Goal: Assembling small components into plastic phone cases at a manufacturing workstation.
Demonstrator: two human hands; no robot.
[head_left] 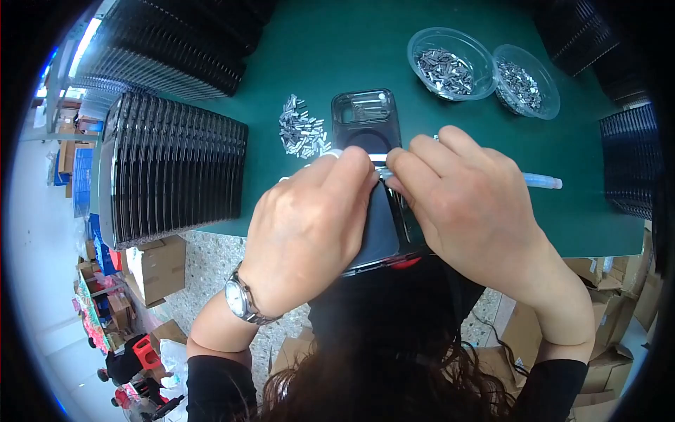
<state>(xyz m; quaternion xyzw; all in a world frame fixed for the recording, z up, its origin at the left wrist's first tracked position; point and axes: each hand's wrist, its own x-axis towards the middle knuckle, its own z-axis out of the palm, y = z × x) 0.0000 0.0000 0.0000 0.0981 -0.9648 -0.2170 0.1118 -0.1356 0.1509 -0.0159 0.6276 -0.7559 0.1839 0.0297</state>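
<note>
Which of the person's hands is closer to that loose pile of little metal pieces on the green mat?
The left hand. It lies just below the pile of metal pieces. The right hand is farther off, on the other side of the dark phone case.

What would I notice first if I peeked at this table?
Two hands, the left hand wearing a wristwatch and the right hand, meet over a dark phone case in the middle. A tall stack of black trays stands at left, and two clear bowls of small metal bits sit top right.
</note>
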